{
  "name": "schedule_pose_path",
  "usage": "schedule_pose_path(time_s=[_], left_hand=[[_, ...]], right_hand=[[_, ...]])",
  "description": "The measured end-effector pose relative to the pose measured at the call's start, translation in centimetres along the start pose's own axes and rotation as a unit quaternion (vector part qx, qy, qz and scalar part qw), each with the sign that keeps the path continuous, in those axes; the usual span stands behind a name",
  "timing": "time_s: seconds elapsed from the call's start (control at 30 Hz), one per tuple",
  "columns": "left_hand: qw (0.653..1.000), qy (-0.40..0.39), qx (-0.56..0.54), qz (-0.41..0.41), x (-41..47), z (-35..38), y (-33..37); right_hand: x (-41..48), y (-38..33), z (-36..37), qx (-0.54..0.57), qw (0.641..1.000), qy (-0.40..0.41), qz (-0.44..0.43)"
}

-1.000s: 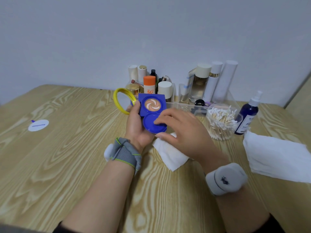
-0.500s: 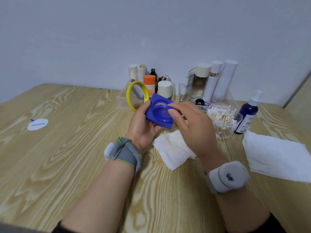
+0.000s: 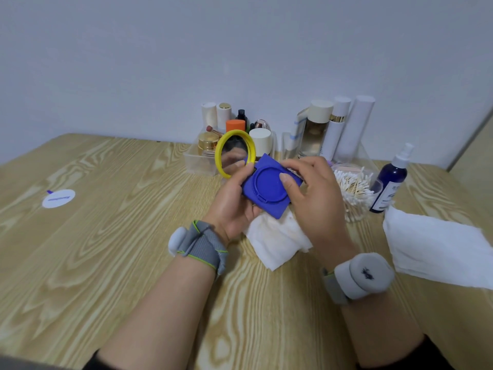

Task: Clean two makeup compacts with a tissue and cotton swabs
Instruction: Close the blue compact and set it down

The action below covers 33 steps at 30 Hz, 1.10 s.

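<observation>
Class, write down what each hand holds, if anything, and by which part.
Both hands hold the blue compact. The left hand grips its left edge; the right hand pinches its right side, thumb pressing the round inner lid.

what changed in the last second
The right hand flipped the inner lid shut on the compact, thumb now pressing it. The left hand tilted the compact, turning its yellow mirror toward the camera. The tissue, swabs and bottle stayed put.
</observation>
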<state>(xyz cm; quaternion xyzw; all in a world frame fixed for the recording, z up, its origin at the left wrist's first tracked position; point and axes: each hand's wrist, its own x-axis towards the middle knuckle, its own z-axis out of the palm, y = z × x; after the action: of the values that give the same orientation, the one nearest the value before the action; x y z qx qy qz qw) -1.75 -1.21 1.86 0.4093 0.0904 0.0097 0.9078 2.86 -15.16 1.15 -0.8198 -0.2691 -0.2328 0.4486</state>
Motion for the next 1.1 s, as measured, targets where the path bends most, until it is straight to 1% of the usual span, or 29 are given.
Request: schedule_pose_path(time_s=[0.07, 0.13, 0.23, 0.43, 0.67, 0.8, 0.9, 1.03, 1.1], left_hand=[[1.000, -0.002, 0.001, 0.007, -0.1, 0.1, 0.1], [1.000, 0.000, 0.017, 0.017, -0.1, 0.1, 0.1], [0.999, 0.029, 0.039, 0.020, 0.0, 0.1, -0.2], [0.998, 0.052, 0.028, 0.015, 0.1, 0.1, -0.4], [0.998, 0.051, 0.031, -0.006, 0.1, 0.0, -0.4], [0.998, 0.053, 0.032, -0.013, 0.2, -0.1, -0.3], [0.996, 0.074, 0.041, -0.005, 0.5, -0.4, -0.2], [0.992, 0.126, 0.024, 0.021, 0.8, -0.8, 0.1], [0.990, 0.137, -0.001, 0.036, 0.8, -0.8, 0.3]], right_hand=[[0.0, 0.1, 0.1, -0.006, 1.000, -0.011, 0.013], [-0.1, 0.3, 0.2, -0.003, 0.999, -0.040, 0.033], [0.0, 0.7, 0.5, 0.028, 0.995, -0.072, 0.065], [0.1, 0.9, 0.7, 0.092, 0.987, -0.069, 0.109], [0.1, 1.0, 0.8, 0.089, 0.986, -0.080, 0.118], [0.1, 1.1, 0.9, 0.063, 0.988, -0.088, 0.108], [0.1, 1.4, 1.3, 0.038, 0.992, -0.087, 0.084], [-0.1, 2.3, 1.5, -0.052, 0.994, -0.069, 0.068], [-0.4, 2.9, 1.7, -0.095, 0.989, -0.091, 0.063]])
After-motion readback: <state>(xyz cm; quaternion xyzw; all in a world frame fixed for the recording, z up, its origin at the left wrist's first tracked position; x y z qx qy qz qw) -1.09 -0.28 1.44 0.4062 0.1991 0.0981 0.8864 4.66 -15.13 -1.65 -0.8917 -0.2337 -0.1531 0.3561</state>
